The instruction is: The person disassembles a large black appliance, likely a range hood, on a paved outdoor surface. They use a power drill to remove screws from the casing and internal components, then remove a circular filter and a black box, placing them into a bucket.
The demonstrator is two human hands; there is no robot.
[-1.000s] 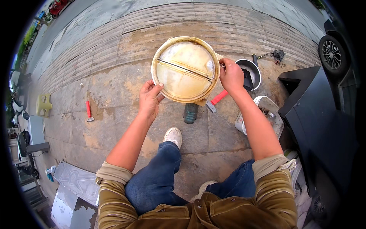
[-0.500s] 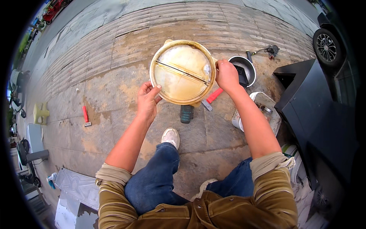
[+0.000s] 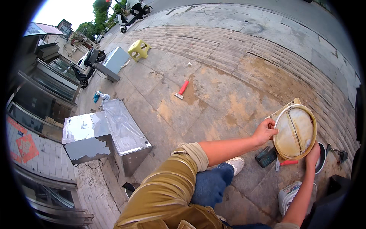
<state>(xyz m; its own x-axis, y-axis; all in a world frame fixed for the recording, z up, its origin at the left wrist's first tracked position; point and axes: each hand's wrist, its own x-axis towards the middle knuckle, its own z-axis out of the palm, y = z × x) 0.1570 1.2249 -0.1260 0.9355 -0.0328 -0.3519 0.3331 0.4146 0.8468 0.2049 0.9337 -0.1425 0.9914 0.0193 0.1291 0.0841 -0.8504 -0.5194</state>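
The left hand (image 3: 264,132) and right hand (image 3: 313,153) grip opposite edges of a round yellowed tray (image 3: 295,132) with a central divider. Just below it lie a dark block (image 3: 265,157) and a red-handled tool (image 3: 286,163); a white bucket (image 3: 289,195) stands beneath the right hand.

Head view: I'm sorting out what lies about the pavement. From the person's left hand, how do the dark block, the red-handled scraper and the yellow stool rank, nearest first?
From the left hand:
1. Dark block, on the paving just below the hand, by the white shoe.
2. Red-handled scraper, out on the stained paving, up and to the left.
3. Yellow stool, far off at the upper left, near the grey box.
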